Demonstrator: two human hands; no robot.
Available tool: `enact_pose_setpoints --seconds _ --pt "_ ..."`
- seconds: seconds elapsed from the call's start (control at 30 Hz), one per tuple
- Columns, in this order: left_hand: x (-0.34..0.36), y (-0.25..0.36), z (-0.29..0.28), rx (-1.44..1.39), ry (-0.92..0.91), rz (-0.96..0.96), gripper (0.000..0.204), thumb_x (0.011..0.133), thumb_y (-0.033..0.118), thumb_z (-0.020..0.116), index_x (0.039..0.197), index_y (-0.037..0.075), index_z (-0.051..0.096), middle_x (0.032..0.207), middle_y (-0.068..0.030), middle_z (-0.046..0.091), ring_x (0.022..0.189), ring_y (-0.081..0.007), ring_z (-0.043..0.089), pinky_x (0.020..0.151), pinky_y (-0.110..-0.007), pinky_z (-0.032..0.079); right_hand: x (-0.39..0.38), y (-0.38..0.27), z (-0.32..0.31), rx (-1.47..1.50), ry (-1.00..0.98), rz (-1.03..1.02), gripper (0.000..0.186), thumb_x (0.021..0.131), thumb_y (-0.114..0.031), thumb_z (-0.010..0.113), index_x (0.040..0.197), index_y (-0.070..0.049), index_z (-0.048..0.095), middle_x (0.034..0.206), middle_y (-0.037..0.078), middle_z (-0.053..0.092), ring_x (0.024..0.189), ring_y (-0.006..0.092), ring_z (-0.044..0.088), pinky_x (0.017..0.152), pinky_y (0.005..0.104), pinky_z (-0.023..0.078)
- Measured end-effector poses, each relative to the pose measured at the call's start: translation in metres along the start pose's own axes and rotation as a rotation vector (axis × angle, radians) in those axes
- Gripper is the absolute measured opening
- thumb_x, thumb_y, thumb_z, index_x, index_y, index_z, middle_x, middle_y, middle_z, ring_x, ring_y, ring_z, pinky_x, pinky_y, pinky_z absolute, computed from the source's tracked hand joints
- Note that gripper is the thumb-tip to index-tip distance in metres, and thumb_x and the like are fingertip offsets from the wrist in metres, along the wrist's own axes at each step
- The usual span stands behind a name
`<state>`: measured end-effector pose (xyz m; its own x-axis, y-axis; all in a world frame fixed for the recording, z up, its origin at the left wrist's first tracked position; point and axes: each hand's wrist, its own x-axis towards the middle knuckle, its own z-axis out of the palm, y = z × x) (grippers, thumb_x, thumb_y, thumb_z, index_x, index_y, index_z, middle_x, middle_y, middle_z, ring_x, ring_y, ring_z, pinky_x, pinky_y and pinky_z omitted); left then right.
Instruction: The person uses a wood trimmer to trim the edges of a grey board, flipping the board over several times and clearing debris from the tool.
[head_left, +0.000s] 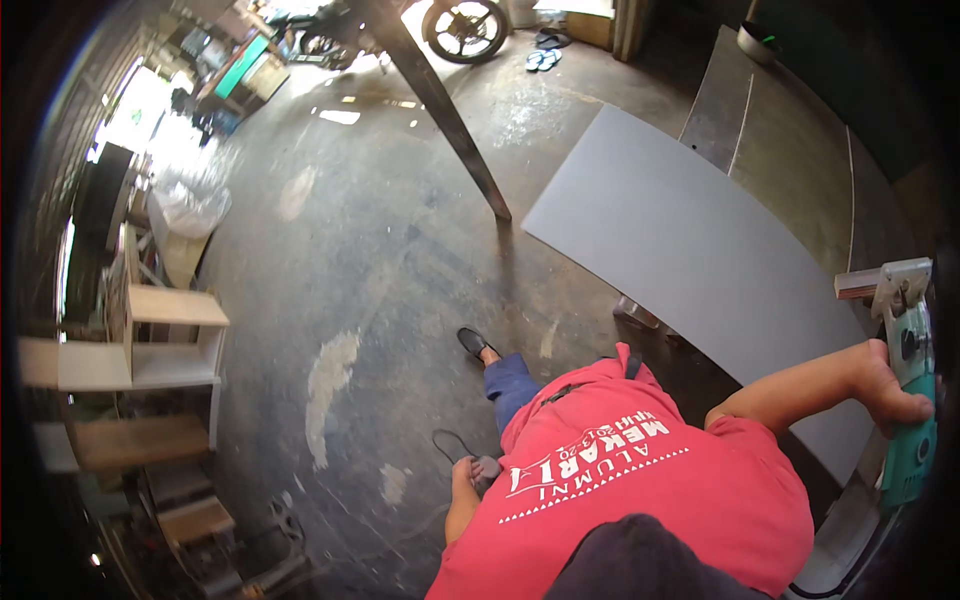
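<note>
My right hand is wrapped round the body of a teal power tool at the far right edge. A pale metal plate forms the tool's far end, beside a short layered strip of board. What exact kind of tool it is does not show. Low at my left side, my left hand is closed on a small grey rounded object. A dark cord loops beside that hand. A large grey panel lies flat to the right, near my right forearm.
A slanting post meets the floor ahead. Shelving units line the left, near a clear plastic bag. Another board carries a white pot at the far right. Sandals and a motorcycle wheel are at the back.
</note>
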<state>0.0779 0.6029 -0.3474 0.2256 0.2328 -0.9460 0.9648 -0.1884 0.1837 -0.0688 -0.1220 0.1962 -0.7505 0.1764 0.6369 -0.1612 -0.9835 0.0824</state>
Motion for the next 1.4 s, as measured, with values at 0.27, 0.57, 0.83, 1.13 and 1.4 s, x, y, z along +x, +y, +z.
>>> enact_pose_setpoints --seconds 0.27,0.57,0.83,1.13,1.4 --pt "0.070 0.426 -0.007 0.269 -0.073 0.453 0.029 0.090 0.021 0.058 0.116 0.011 0.062 0.085 -0.0023 0.066 0.066 -0.0150 0.061 0.052 -0.031 0.043 -0.060 -0.147 0.051 -0.232 -0.006 0.081 0.033 0.079 -0.021 0.067 0.108 -0.008 0.058 0.096 0.008 0.064 0.089 0.0238 0.067 0.085 0.0447 0.058" --pt "-0.050 0.673 0.283 0.799 -0.729 0.893 0.057 0.096 0.030 0.061 0.147 0.010 0.047 0.120 -0.0082 0.070 0.113 -0.0213 0.064 0.094 -0.041 0.048 -0.026 -0.282 0.035 -0.462 0.081 -0.006 0.042 0.085 -0.031 0.063 0.116 -0.003 0.058 0.101 0.024 0.065 0.096 0.0380 0.067 0.089 0.0541 0.056" --pt "-0.231 0.626 0.497 1.056 -1.216 0.959 0.067 0.096 0.024 0.066 0.152 0.003 0.037 0.136 -0.0184 0.060 0.115 -0.0249 0.063 0.090 -0.036 0.052 -0.127 -0.322 0.050 -0.880 0.343 0.079 0.051 0.095 -0.034 0.061 0.128 0.003 0.052 0.119 0.024 0.063 0.109 0.0348 0.064 0.100 0.0497 0.052" --pt "-0.262 0.668 0.653 1.193 -1.021 1.788 0.062 0.088 0.017 0.065 0.145 -0.001 0.046 0.135 -0.0226 0.061 0.121 -0.0359 0.062 0.103 -0.042 0.048 -0.222 -0.359 0.025 -1.080 0.866 0.425 0.059 0.091 -0.042 0.067 0.131 -0.001 0.057 0.121 0.019 0.066 0.108 0.0310 0.064 0.096 0.0478 0.051" --pt "-0.331 0.600 0.733 1.667 -1.499 1.745 0.056 0.088 0.017 0.066 0.140 -0.001 0.053 0.133 -0.0256 0.061 0.123 -0.0398 0.060 0.104 -0.045 0.047 -0.297 -0.437 0.010 -1.316 0.953 0.237 0.066 0.087 -0.043 0.071 0.136 -0.002 0.052 0.120 0.018 0.065 0.105 0.0307 0.065 0.092 0.0446 0.053"
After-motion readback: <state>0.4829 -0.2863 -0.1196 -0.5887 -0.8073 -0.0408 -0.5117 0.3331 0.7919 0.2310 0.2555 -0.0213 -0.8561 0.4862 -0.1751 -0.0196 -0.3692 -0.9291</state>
